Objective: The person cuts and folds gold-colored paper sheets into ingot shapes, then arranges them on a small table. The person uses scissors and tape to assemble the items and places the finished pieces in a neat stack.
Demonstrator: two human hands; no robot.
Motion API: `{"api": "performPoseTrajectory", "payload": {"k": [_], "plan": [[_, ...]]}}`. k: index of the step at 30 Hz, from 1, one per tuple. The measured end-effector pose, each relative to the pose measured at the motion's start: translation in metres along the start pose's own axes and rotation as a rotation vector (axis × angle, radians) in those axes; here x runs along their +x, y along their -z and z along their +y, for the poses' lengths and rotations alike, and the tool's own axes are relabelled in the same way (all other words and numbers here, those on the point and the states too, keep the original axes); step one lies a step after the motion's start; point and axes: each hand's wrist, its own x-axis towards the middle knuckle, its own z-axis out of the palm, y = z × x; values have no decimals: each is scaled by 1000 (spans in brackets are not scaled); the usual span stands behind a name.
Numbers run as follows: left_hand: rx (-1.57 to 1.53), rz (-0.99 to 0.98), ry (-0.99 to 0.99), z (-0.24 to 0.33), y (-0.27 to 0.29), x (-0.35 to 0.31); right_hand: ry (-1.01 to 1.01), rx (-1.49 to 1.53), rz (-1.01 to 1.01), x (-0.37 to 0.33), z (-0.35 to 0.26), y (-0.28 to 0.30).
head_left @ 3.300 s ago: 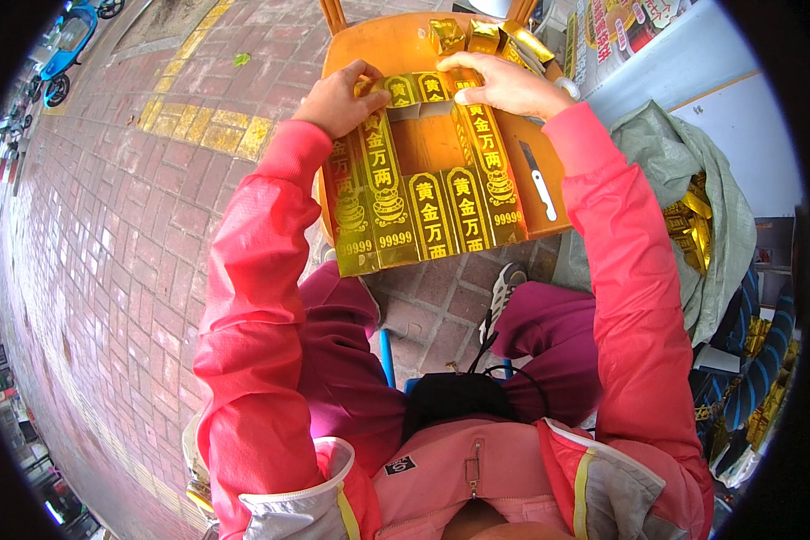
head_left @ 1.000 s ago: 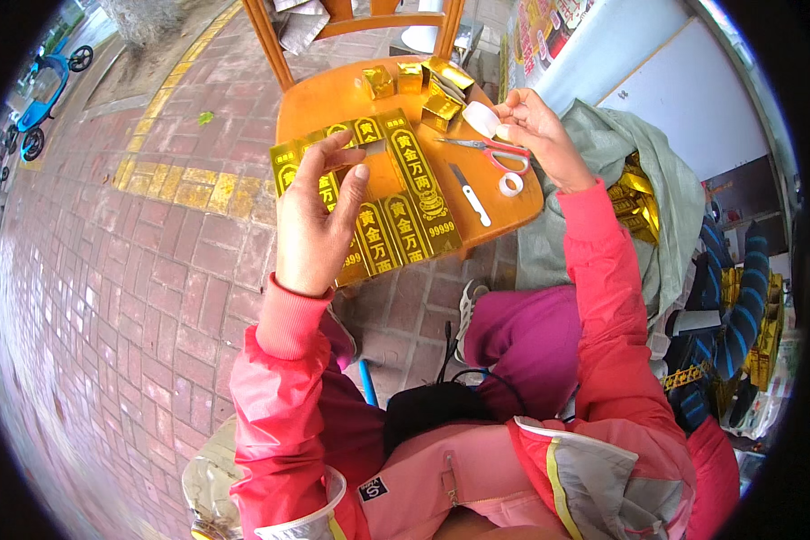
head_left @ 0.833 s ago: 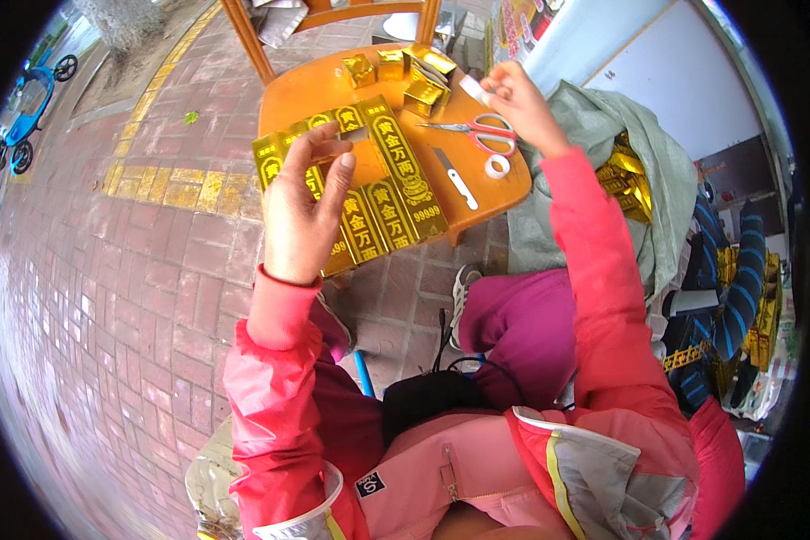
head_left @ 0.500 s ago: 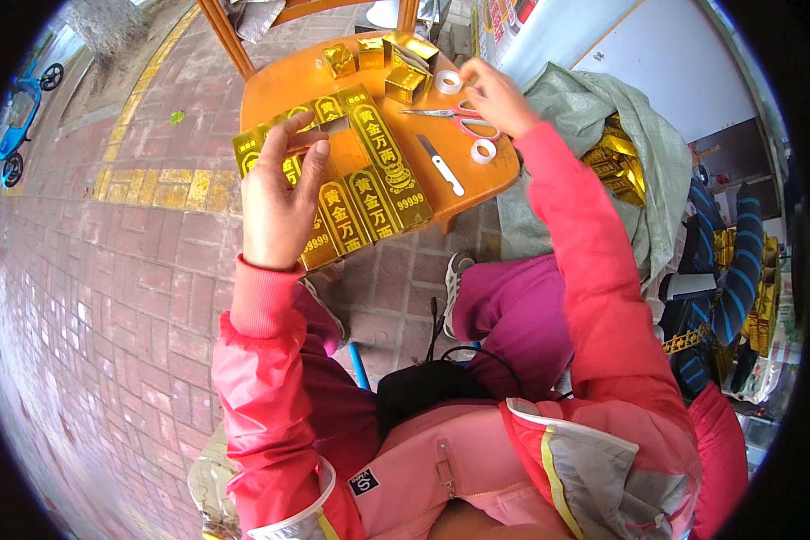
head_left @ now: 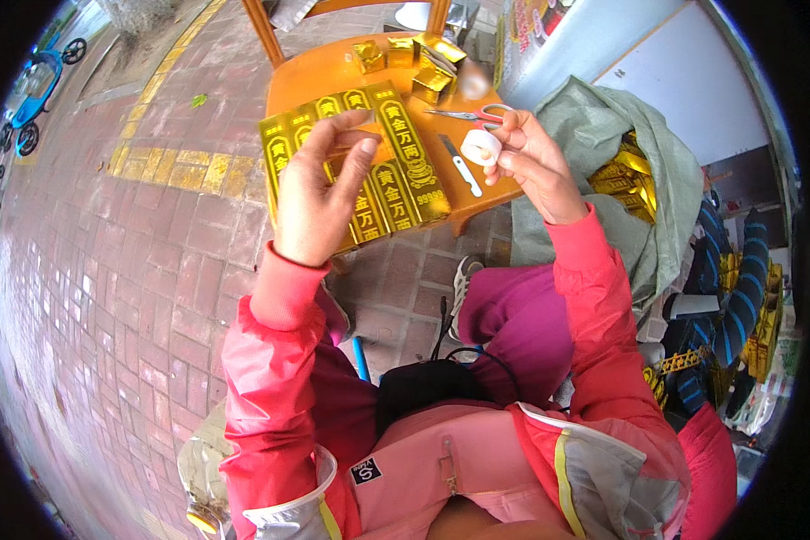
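Pinched between the thumb and fingertips of the right hand, a roll of white tape is held over the right side of a wooden chair seat. By the left hand, nothing is seen to be gripped: its thumb and fingers are spread apart, and it is placed over a gold printed card frame, part of which is thereby hidden; whether the card is touched cannot be told. The frame is laid flat on the near left part of the seat, and through its cut-out the orange wood is seen. Between the frame and the taped roll's side of the seat, a white-handled knife is laid with its blade directed away from the body. Just beyond the roll, scissors with red handles are partly covered by the right hand. Farther back, a group of gold boxes is arranged, beside which a white rounded object is blurred. To the right of the seat, a grey-green sack is set, with gold packets exposed at its mouth. On the left, brick paving is crossed by a yellow band, and a blue scooter is parked near the rim.
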Motion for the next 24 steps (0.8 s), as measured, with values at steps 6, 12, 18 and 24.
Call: {"api": "performPoseTrajectory", "payload": {"k": [6, 12, 18, 24], "plan": [[-344, -60, 39, 8, -7, -12, 65, 290, -140, 20, -26, -57], [-500, -94, -53, 8, -9, -13, 131, 71, -111, 34, -26, -80], [-617, -82, 7, 8, 2, -16, 219, 116, -108, 30, -29, -100], [-720, -62, 78, 7, 1, -16, 309, 74, -102, 30, -29, -111]]}}
